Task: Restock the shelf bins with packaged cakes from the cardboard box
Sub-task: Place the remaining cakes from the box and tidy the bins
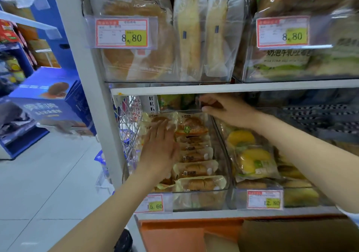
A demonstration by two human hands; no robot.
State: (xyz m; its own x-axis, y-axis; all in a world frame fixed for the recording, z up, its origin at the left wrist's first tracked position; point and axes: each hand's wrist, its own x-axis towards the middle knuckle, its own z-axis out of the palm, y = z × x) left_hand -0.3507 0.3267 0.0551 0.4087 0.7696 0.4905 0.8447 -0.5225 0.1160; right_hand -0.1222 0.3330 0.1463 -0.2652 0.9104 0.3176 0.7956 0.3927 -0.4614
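left hand (161, 147) flat, fingers straight, resting on packaged cakes (196, 154) inside clear bin (223, 190), right hand (223, 110) curled round its far corner

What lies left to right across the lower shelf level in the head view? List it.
Blue box → wire rack → left hand → cake packs → yellow cakes. Right hand, gripping the bin, overlaps these, so left out.
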